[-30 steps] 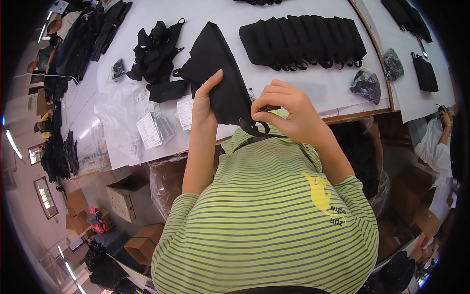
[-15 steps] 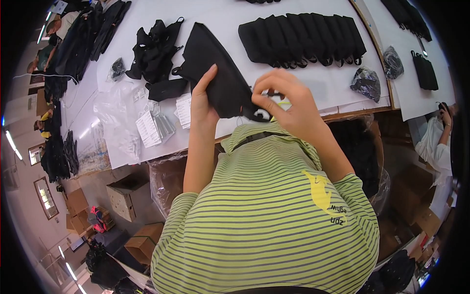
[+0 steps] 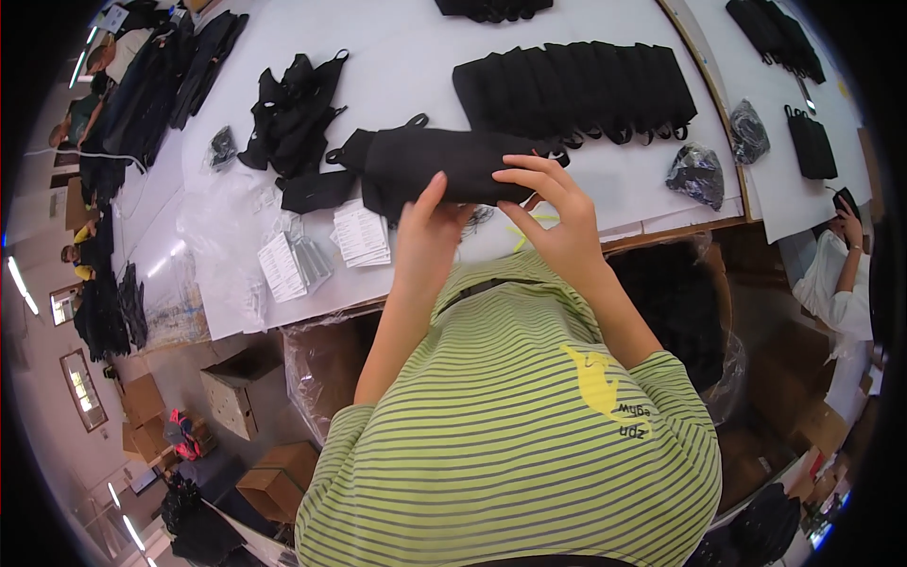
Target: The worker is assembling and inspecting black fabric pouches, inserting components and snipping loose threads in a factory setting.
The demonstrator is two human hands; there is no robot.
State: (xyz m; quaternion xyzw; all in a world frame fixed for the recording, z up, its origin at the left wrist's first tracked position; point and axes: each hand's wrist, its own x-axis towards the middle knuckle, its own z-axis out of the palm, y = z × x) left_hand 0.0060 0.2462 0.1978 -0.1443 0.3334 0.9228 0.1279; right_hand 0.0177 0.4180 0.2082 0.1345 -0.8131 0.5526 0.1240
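A folded black fabric piece with small loops at its ends lies crosswise in front of me, just over the table's near side. My left hand is closed on its lower edge, thumb up against the cloth and the other fingers partly hidden. At the right end my right hand pinches the cloth between thumb and fingers. Beyond my left hand sits a loose heap of black fabric pieces. Close to my left wrist lie a stack of white printed cards and a second stack of cards.
A neat overlapping row of black fabric pieces lies further back. Clear plastic bags rest at the left, a bagged dark bundle at the right. Below the table edge stands an open carton. Another person's hand shows far right.
The fabric piece has turned from steeply slanted to nearly level and sits lower. My left hand has shifted from its side to its lower edge; my right hand now grips its right end.
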